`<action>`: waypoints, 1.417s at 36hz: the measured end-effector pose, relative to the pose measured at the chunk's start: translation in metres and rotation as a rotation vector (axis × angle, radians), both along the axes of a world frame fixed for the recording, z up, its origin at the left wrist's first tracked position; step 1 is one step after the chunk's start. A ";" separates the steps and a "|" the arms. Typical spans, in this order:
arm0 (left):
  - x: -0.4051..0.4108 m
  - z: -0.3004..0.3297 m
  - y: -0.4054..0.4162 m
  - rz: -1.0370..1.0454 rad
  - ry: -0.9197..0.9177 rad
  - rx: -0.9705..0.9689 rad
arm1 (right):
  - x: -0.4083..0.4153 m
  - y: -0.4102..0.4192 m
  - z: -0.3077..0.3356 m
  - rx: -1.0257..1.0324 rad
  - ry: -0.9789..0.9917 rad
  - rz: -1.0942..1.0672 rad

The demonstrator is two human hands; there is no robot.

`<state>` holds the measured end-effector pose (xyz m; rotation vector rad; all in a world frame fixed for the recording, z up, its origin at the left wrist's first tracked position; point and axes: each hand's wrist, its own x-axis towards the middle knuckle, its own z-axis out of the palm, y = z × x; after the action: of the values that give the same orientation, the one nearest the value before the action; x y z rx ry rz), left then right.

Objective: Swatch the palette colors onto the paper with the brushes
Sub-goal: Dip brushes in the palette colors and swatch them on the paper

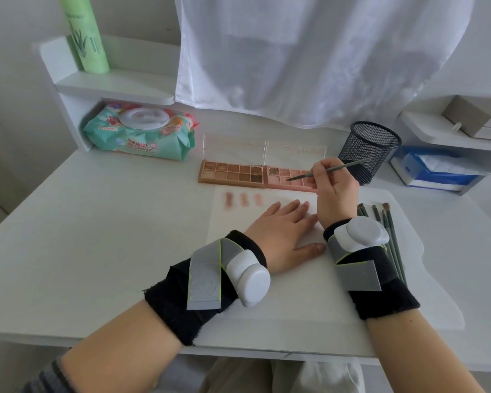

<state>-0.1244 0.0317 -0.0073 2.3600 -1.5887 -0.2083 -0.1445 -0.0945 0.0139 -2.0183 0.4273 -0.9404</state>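
Right hand [333, 191]: fingers [321, 170] pinched round one thin green-handled brush [328, 172], held at mid-shaft; bristle end down over the pans of the pink palette [291, 178], handle end rising toward the mesh cup. Whether the tip touches the powder cannot be told.

Left hand [284, 234]: holds nothing; palm flat, fingers spread, pressed on the paper [292, 282], just beside the right wrist.

Wrists: two black bands, one on each, each carrying a grey strap and a white rounded unit.

Paper: one white sheet, lying directly in front of the palettes. Three pinkish-brown swatches [243, 200] in a row near its far-left corner; they are blurred, shades hard to separate. Its right edge is hidden by the right forearm.

Palettes: two, side by side and touching, both open with clear lids up. The brown palette [231, 172] sits left of the pink one; the pink palette's right end is covered by the right hand.

Spare brushes [387, 222]: a bundle with green handles, on the table right of the paper; about four bristle heads show, the rest hidden behind the right wrist band.

Other items, placed from the palettes: one black mesh cup [369, 150] to the right; one wet-wipes pack [139, 134] to the left; one green bottle [87, 38] on a shelf beyond the wipes, top cut off; white table [97, 222] beneath.
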 end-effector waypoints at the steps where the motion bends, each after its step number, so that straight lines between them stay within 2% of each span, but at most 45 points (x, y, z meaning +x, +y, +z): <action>1: 0.000 -0.001 0.000 0.000 -0.002 -0.004 | 0.000 0.001 0.000 0.004 -0.001 0.015; 8: 0.002 -0.004 -0.001 -0.001 -0.008 -0.023 | 0.001 0.001 -0.001 -0.015 0.063 0.064; 15: 0.002 -0.003 0.000 -0.001 0.002 -0.019 | 0.000 0.004 0.001 0.024 0.018 0.030; 20: 0.001 -0.002 0.000 -0.003 0.006 -0.018 | 0.000 0.003 0.001 0.016 0.057 0.024; 27: 0.000 -0.003 0.001 -0.002 -0.004 -0.014 | -0.006 0.008 0.005 0.051 -0.027 0.028; 33: -0.002 -0.006 0.005 -0.041 -0.051 -0.079 | -0.015 0.021 0.003 0.036 0.048 0.079; 39: -0.002 0.000 0.005 -0.052 0.013 -0.119 | -0.013 0.021 -0.001 0.002 0.110 0.128; 51: -0.003 0.000 0.006 -0.048 0.007 -0.152 | -0.011 0.021 -0.004 -0.045 0.120 0.163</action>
<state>-0.1271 0.0374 -0.0069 2.2063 -1.5992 -0.1023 -0.1555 -0.0740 0.0100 -2.1227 0.3036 -0.7377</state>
